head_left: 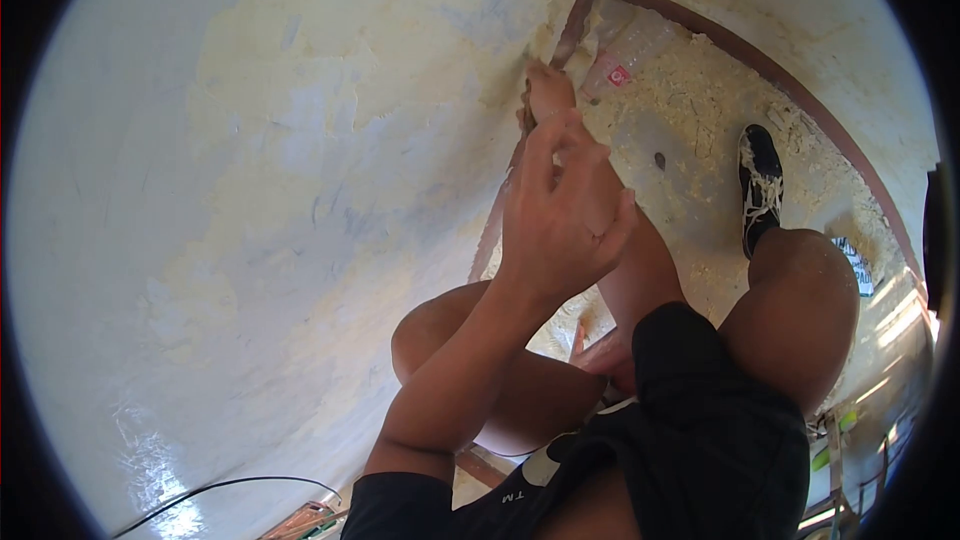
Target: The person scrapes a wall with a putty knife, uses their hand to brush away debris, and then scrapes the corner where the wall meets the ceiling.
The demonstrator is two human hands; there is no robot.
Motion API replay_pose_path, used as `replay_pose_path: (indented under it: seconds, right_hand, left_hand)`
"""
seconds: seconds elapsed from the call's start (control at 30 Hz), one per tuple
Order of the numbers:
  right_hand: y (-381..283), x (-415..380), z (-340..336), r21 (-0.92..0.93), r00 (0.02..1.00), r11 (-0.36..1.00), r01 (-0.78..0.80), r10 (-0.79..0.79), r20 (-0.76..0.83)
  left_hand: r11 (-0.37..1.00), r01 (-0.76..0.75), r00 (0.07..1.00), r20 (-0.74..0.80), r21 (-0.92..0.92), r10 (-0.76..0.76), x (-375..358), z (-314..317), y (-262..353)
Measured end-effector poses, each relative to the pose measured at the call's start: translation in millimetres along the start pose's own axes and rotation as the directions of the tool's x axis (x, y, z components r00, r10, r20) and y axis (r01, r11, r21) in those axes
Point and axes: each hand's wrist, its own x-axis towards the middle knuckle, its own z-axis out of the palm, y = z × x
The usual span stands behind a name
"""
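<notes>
My right hand (549,93) reaches far forward to the foot of the wall (300,140), by the brown skirting strip (573,35). Its fingers are closed, and whatever they hold is hidden against the wall. Nearer to me, my left hand (563,205) is raised in front of the right forearm, with its fingers loosely bent and apart. Nothing shows in it. The wall carries patchy yellowish and grey paint with rough, flaked areas. Just right of my right hand, a clear plastic item with a red label (618,75) lies on the floor.
Pale flakes and crumbs litter the floor (690,165). My black shoe (762,175) stands on the right, with a printed packet (855,265) beyond my knee. Brown skirting (780,75) curves along the far wall. A black cable (245,480) runs at lower left.
</notes>
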Motion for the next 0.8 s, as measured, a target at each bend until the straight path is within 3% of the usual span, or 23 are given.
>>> replay_pose_path:
  seconds: [0.13,0.23,0.4,0.53,0.6,0.7,0.73,0.77,0.8]
  right_hand:
    - [21,-4,2,-0.024,0.997,0.999,-0.023,0.025,0.079]
    - [28,2,4,-0.038,0.993,0.993,0.111,-0.110,0.040]
    - [15,23,-1,0.096,0.998,0.994,-0.056,0.056,0.002]
    - [13,47,-13,-0.003,0.986,0.987,-0.160,0.159,-0.047]
    - [57,51,-9,-0.194,0.970,0.957,0.216,-0.233,-0.073]
    - [118,114,-3,-0.448,0.713,0.630,0.634,-0.701,0.023]
    - [103,98,-5,-0.445,0.722,0.640,0.627,-0.691,0.024]
    - [61,74,-9,-0.219,0.923,0.907,0.360,-0.381,-0.059]
    - [37,53,-11,0.033,0.999,0.999,0.015,-0.014,-0.048]
  left_hand:
    - [0.999,0.044,0.998,0.046,-0.023,-0.042,0,1,3]
    - [0.999,-0.031,0.999,-0.006,0.034,0.031,2,5,3]
    - [1.000,0.006,1.000,0.003,0.021,-0.006,-4,9,0]
    - [1.000,-0.007,1.000,-0.015,0.003,0.007,1,7,2]
    - [0.999,-0.035,0.999,0.000,0.020,0.035,2,6,0]
    - [0.999,-0.022,0.999,-0.025,0.026,0.023,11,6,0]
    - [0.999,-0.012,1.000,-0.019,0.034,0.012,7,5,0]
    - [0.999,-0.009,1.000,-0.024,0.040,0.010,6,5,-1]
    - [0.999,-0.011,1.000,-0.029,0.044,0.012,6,4,-2]
